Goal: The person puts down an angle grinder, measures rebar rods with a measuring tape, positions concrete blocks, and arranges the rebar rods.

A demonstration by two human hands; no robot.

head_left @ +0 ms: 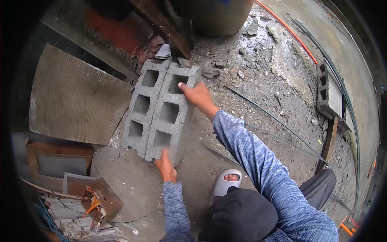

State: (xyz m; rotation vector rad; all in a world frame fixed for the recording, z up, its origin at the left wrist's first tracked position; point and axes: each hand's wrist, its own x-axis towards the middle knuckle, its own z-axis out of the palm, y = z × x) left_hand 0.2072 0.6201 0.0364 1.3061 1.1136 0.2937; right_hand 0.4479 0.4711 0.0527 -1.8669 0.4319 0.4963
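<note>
Two hands on the right block, beside its twin: our right hand grips its far end, left hand its near end. Wet ground; a slip could drop it toward our sandal.

Rough, damp concrete ground strewn with rubble and thin dark rods, with a ribbed board at nine o'clock, a dark barrel at twelve, an orange hose at one, and a lone block at three.
</note>
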